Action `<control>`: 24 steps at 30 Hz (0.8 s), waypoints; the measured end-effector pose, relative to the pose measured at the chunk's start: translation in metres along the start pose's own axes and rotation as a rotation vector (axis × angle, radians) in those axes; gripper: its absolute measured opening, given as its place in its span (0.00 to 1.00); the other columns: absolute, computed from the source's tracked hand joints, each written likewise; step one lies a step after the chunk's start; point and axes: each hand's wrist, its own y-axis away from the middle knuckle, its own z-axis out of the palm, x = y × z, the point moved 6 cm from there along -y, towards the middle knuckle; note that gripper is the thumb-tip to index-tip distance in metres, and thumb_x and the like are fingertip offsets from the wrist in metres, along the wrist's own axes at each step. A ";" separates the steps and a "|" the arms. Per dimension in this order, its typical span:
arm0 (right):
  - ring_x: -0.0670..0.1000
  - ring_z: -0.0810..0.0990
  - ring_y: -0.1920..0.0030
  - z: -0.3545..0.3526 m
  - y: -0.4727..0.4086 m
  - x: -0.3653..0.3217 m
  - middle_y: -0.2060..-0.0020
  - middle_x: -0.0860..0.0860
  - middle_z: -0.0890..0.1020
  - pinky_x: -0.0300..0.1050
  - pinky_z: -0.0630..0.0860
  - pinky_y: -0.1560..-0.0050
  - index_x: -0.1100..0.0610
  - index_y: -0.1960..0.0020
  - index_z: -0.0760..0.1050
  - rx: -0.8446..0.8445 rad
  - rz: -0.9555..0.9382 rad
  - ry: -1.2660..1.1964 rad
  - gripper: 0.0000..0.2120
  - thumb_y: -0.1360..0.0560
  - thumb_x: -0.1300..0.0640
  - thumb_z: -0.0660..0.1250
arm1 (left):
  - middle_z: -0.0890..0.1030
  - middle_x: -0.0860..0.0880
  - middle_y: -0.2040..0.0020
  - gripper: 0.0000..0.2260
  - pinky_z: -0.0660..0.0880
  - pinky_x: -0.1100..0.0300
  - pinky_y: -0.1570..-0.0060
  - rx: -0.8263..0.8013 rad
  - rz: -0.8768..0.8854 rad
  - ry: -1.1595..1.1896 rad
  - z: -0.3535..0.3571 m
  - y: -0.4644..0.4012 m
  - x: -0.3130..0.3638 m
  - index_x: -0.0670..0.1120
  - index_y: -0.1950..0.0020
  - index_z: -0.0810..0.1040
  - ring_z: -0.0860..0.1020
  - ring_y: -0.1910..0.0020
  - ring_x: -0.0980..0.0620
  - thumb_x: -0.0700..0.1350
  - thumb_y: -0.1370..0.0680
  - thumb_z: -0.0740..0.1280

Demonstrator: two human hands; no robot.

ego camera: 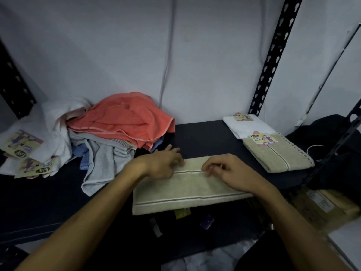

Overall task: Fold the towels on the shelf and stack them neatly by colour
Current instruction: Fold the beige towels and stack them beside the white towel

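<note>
Head view, both hands over the beige towel (pixel 187 190) at the front edge of the dark shelf (pixel 205 137). The towel is folded into a long band running left to right, stripe lines showing on top and along the near edge, and its front edge hangs slightly past the shelf lip.

Left hand (pixel 164 163): fingers extended, lying on the towel's far left corner, pressing flat; grip apart, nothing pinched. Slightly blurred.
Right hand (pixel 226 171): fingers curled down onto the towel's top near the upper stripe. Can't tell if the grip is clamped on cloth or just resting; fingertips are blurred.

Unfolded heap at back left: coral towel (pixel 125 118) on top, grey towel (pixel 99 159) spilling toward the front, a blue one (pixel 83 155) poking out beside it, white towels (pixel 58 122) further left with printed labels (pixel 21 143) lying on them.

Folded ones at back right: white towel (pixel 248 126) against the wall, tan towel (pixel 279 153) just in front, overlapping its near edge. Each carries a label card.

Black perforated upright (pixel 273 55) rises behind the folded pair. Dark fabric (pixel 328 130) sits at far right, and a cardboard box (pixel 324 208) is below it.
</note>
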 end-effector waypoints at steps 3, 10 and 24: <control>0.51 0.77 0.37 0.007 -0.010 0.027 0.37 0.49 0.80 0.50 0.71 0.36 0.50 0.33 0.76 0.086 0.049 0.322 0.16 0.19 0.58 0.60 | 0.41 0.50 0.17 0.27 0.35 0.36 0.24 0.077 -0.062 0.023 0.044 -0.006 0.024 0.59 0.18 0.50 0.36 0.19 0.44 0.62 0.16 0.51; 0.49 0.50 0.19 0.021 0.007 0.062 0.20 0.49 0.57 0.50 0.47 0.22 0.53 0.19 0.56 0.106 0.237 0.409 0.26 0.15 0.46 0.48 | 0.39 0.51 0.17 0.30 0.30 0.41 0.24 0.269 -0.014 -0.087 0.047 -0.027 0.004 0.67 0.19 0.47 0.33 0.20 0.50 0.72 0.21 0.46; 0.49 0.44 0.19 0.021 -0.026 0.070 0.18 0.51 0.49 0.53 0.44 0.21 0.58 0.18 0.48 0.085 0.292 0.401 0.26 0.14 0.53 0.46 | 0.42 0.49 0.16 0.26 0.37 0.46 0.21 0.305 -0.041 -0.021 0.051 -0.090 0.076 0.48 0.16 0.45 0.39 0.18 0.50 0.53 0.14 0.43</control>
